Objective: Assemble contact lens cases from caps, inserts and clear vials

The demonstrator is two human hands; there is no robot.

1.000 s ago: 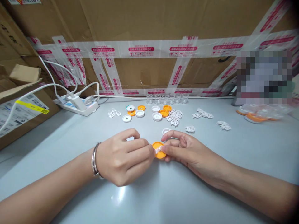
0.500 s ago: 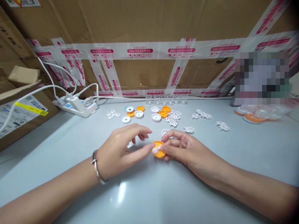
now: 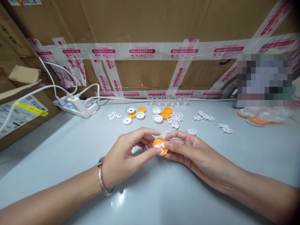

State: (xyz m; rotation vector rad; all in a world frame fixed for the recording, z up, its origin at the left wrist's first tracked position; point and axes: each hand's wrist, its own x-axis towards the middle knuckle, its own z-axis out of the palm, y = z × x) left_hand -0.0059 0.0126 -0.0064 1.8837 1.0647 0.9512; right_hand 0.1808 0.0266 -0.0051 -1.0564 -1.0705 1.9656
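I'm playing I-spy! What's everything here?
Held disc: one, orange, centre
White insert: count unclear, white, on disc
Loose orange discs: four, orange, middle
White discs: six, white, middle
Teal rim: one, teal, middle
Cups: six, clear, back
Pegs: several, white, left of discs
Lattice pieces: many, white, right
Clear-topped pieces: several, orange and white, far right
Power strip: one, white, left
Cables: several, white, back
Boxes: at least two, brown, back, left
Tape strips: many, white and red, back
Table: one, grey, below
Bracelet: one, silver, left wrist
Left hand: one, bare, at disc
Right hand: one, bare, holding disc
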